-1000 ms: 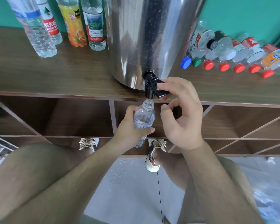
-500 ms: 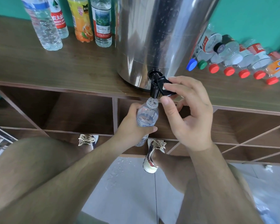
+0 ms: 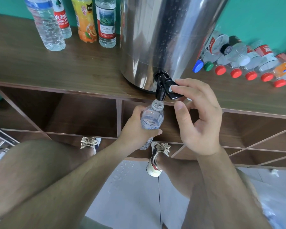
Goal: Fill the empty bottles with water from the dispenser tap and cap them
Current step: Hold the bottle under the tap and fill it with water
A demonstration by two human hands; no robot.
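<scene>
While the left hand [image 3: 135, 128] closes its grip round the middle of a small clear bottle [image 3: 153, 117], fingers and thumb curled about the label, the bottle stands nearly upright directly under the black tap [image 3: 160, 91] at the foot of the steel dispenser [image 3: 163, 38]. Its uncapped mouth sits just beneath the spout. The neck and shoulder rise out of the grip toward the dispenser, and the base shows below the hand.

The right hand [image 3: 200, 119] is at the dispenser's front, just right of the tap. Its fingers are curled, the index fingertip rests on top of the lever [image 3: 173, 92], and the thumb lies just under it. Whether the thumb touches the lever cannot be told.

A wooden table [image 3: 73, 68] carries the dispenser, and the tap overhangs its front edge. Left of the dispenser stand four upright bottles [image 3: 53, 27], one with an orange label. Right of the dispenser lie several capped bottles [image 3: 248, 55] on their sides, mostly red caps, one blue and one green nearest the dispenser. Below the dispenser, drops of water speckle the tiled floor [image 3: 122, 176]
</scene>
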